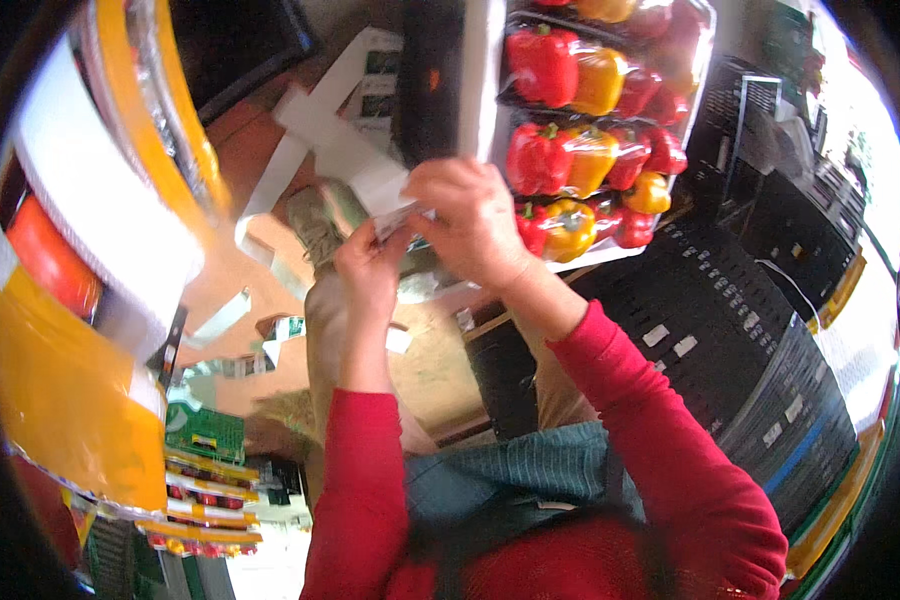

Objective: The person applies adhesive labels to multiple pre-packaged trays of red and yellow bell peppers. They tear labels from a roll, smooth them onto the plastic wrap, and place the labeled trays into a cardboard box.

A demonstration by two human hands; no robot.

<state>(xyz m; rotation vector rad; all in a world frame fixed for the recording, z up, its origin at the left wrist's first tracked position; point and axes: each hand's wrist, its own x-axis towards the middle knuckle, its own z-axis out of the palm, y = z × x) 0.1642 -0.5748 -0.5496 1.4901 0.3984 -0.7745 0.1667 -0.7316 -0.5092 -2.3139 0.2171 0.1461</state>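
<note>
In front of me my left hand point(368, 272) and my right hand point(472, 222) come together, fingertips pinching a small, pale printed label point(394, 220) between them. Blur hides its exact edges. Just beyond them a wide white paper strip point(342, 150) hangs down close to a dark box-shaped device point(430, 90) with a small orange light. To the right of the device, beyond my right hand, stands a crate of film-wrapped red and yellow bell peppers point(570, 150), packed in rows.
Stacked black crates point(670, 330) fill the right side. At left, large yellow-and-white-edged packs point(80, 400) rise close to my left arm. Curled label backing point(255, 240) and paper scraps point(220, 320) lie on the brownish surface below. A dark screen point(235, 50) is at the upper left.
</note>
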